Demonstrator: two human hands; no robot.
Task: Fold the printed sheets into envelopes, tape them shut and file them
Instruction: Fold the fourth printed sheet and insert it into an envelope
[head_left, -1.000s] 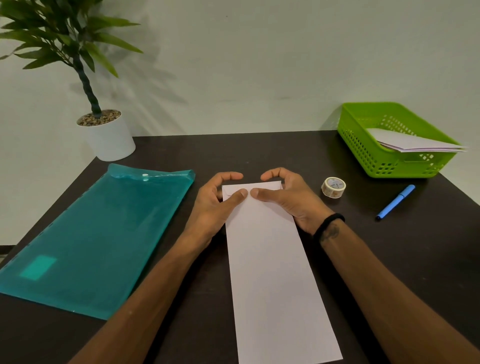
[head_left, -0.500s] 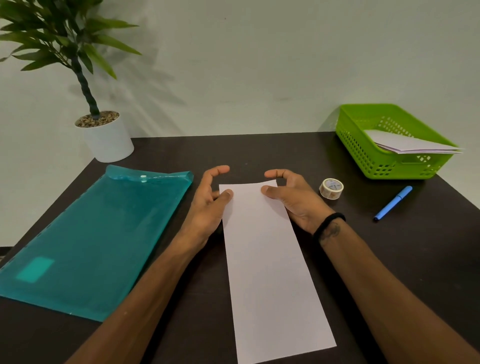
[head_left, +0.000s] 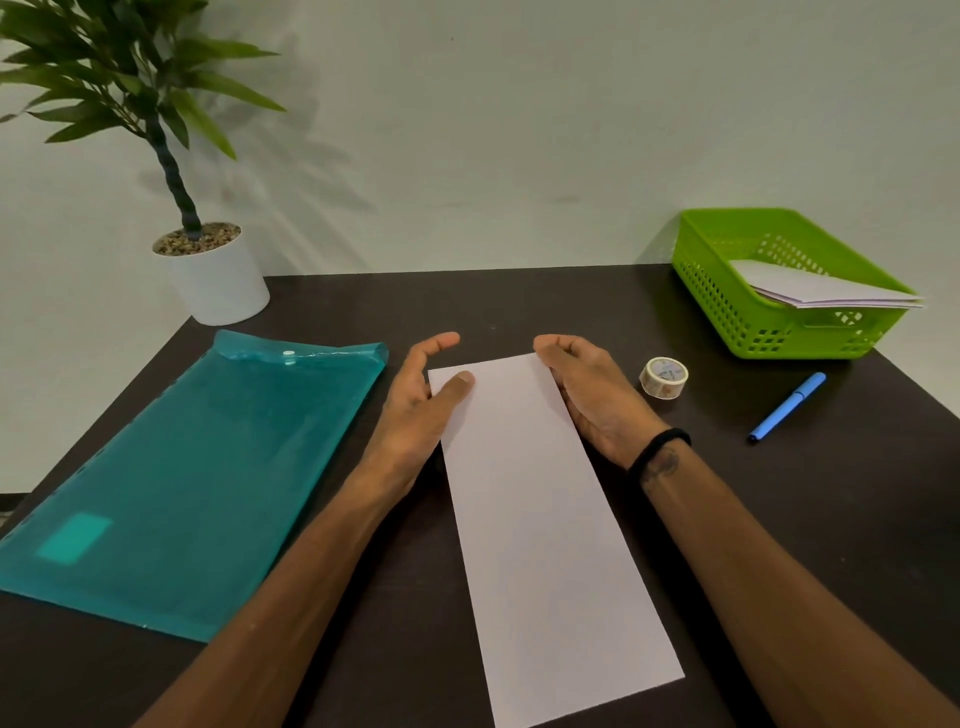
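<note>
My left hand (head_left: 415, 410) sits at the sheet's far left corner, just left of the frame's middle: the thumb lies flat on the paper, the fingers arch loosely past the top edge and grip nothing. My right hand (head_left: 592, 400) rests along the sheet's right edge near the far corner, fingers lightly curled over it; I cannot tell whether they pinch the paper or only touch it.

Between them lies the folded sheet (head_left: 540, 519), a long narrow white strip running from the hands down toward the lower middle of the frame, flat on the desk (head_left: 519, 306). I judge it is already folded lengthwise, but no end fold or flap shows, so the envelope shape is not yet made.

Just right of my right hand stands the tape roll (head_left: 663, 378), untouched, and further right the blue pen (head_left: 787, 408). In the upper right the green basket (head_left: 748, 317) holds a few folded papers (head_left: 821, 291), so I take some as finished and filed. At the left lies the teal folder (head_left: 197, 483), closed, with the potted plant (head_left: 208, 270) behind it. Cross folds, taping and filing remain for this sheet.
</note>
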